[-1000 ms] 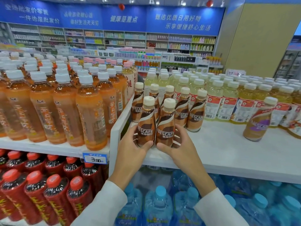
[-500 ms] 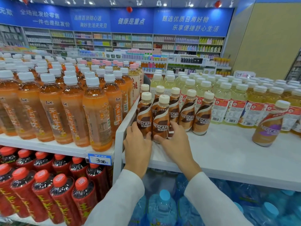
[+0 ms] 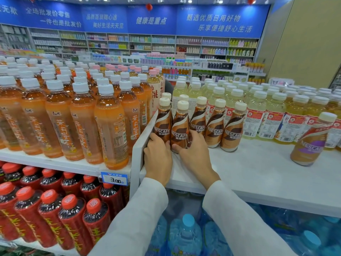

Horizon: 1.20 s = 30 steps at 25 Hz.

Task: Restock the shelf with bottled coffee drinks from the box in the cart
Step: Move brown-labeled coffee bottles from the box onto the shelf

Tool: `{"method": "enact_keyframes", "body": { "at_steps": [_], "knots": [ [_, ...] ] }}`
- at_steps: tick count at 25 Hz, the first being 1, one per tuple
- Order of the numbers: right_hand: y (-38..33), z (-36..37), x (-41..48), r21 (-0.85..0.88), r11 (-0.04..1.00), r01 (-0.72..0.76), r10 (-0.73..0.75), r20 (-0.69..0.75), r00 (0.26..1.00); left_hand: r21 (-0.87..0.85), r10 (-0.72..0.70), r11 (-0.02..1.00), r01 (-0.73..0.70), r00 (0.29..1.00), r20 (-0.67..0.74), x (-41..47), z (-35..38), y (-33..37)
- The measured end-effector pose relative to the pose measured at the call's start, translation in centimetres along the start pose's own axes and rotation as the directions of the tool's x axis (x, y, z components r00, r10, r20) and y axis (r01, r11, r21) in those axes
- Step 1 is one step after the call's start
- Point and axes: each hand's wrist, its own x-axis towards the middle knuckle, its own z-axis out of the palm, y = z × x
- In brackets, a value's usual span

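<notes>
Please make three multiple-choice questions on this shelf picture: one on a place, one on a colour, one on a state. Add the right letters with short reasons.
1. Where stands the lone plastic coffee bottle with the purple label?
A. among orange tea bottles
B. on the white shelf board, apart to the right of the brown coffee group
C. on the lower shelf

2. What colour are the caps of the dark plastic bottles lower left?
A. white
B. blue
C. red

3. What do the left hand and the right hand do?
A. each grips one of the front brown-labelled plastic coffee bottles, upright on the shelf
B. hang empty
C. lift a carton

1 B: it stands alone on bare board. 2 C: red caps show. 3 A: fingers curl round the bottle bases.
</notes>
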Motion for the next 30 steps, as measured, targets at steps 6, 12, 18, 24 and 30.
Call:
{"method": "enact_keyframes", "body": {
  "at_steps": [6, 12, 18, 24, 30],
  "knots": [
    [0.4, 0.3, 0.4, 0.022, 1.000, -0.003, 0.003, -0.007, 1.000, 0.018, 0.004, 1.000, -0.004, 1.000, -0.007, 0.1, 0.0, -0.1],
    [0.8, 0.9, 0.7, 0.026, 1.000, -0.004, 0.005, -0.025, 1.000, 0.004, -0.009, 1.000, 0.009, 1.000, -0.020, 0.3, 0.2, -0.2],
    [1.0, 0.9, 0.9, 0.033, 0.999, 0.000, 0.002, -0.052, 0.999, 0.024, -0.004, 1.000, 0.005, 1.000, -0.029, 0.3, 0.5, -0.4],
    [1.2, 1.0, 0.9, 0.010, 1.000, 0.007, -0.006, -0.053, 0.999, 0.050, -0.009, 0.999, 0.010, 1.000, -0.021, 0.3, 0.6, -0.3],
    [1.2, 1.0, 0.8, 0.002, 1.000, 0.020, -0.020, -0.054, 0.998, 0.050, -0.005, 0.999, 0.005, 1.000, -0.015, 0.3, 0.6, -0.4]
  ]
}}
